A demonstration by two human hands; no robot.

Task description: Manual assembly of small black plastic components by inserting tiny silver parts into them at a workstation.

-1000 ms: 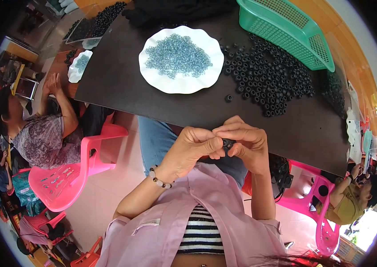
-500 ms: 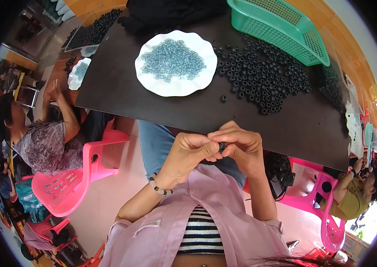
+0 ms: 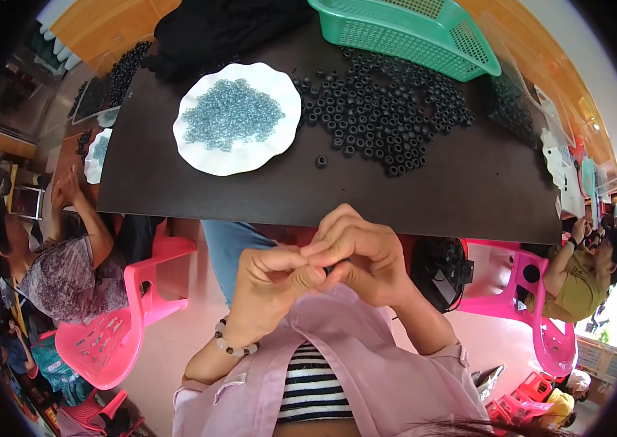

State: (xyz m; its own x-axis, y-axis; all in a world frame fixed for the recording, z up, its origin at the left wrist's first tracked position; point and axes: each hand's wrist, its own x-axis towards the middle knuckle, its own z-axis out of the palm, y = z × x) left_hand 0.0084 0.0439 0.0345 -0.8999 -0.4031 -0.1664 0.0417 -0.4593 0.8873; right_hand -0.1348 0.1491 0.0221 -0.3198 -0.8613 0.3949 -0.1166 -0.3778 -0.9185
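Pinching from both sides at once, the two hands meet just off the near edge of the counter (image 3: 468, 186), and between them sits a small black piece (image 3: 337, 266), mostly hidden behind fingers! On the left hand (image 3: 268, 284), the grip is closed, thumb tip right against the piece, fingers bent in behind. On the right hand (image 3: 370, 258), thumb and fingertips press together on that same piece, knuckles high, its grip just as snug. What exactly is under those fingertips? Too covered to tell!

Up on the counter, a white wavy-rimmed plate (image 3: 265, 159) carries a heap of clear bluish rings (image 3: 232, 113). Just to its right, a broad spread of black rings (image 3: 374, 116), with one loose black ring (image 3: 321, 162) sitting apart on the near side. Behind that spread stands a green basket (image 3: 406, 47), and over at far left a black cloth (image 3: 214, 33) lies bunched. And look at the left wrist: a beaded bracelet (image 3: 234, 347), pale beads mixed with dark ones!
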